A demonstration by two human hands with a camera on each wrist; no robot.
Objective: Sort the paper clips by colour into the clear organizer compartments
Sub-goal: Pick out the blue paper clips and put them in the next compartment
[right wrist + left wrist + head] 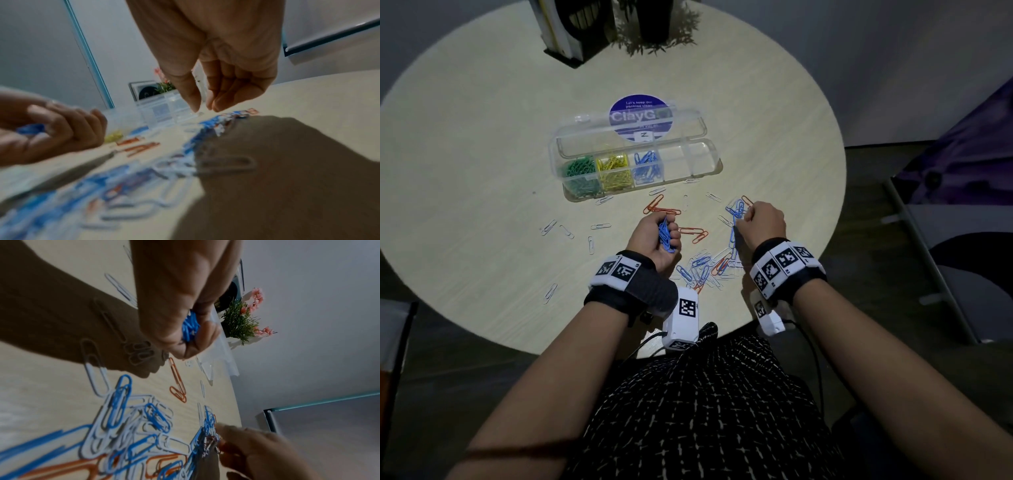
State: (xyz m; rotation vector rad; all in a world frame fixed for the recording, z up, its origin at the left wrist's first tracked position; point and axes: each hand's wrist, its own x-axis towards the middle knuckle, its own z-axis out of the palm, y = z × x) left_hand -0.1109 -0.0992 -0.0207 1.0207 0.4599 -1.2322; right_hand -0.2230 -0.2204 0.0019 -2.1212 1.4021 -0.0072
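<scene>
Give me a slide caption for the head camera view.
Left hand holds gathered blue clips; right hand reaches for more beside the organizer.

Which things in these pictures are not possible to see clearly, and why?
- Right hand, head view: its back hides any pinched clip.
- Pile of clips, right wrist view: motion blur.
- Clips in left hand, left wrist view: fingers hide the count.
- Organizer end compartments, head view: contents too faint.

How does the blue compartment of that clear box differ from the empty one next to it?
The blue compartment holds a heap of blue clips; the empty compartment on its right holds none. The blue one borders the yellow compartment; the empty one sits nearer the box's right end. Both are clear sections of the same organizer.
</scene>
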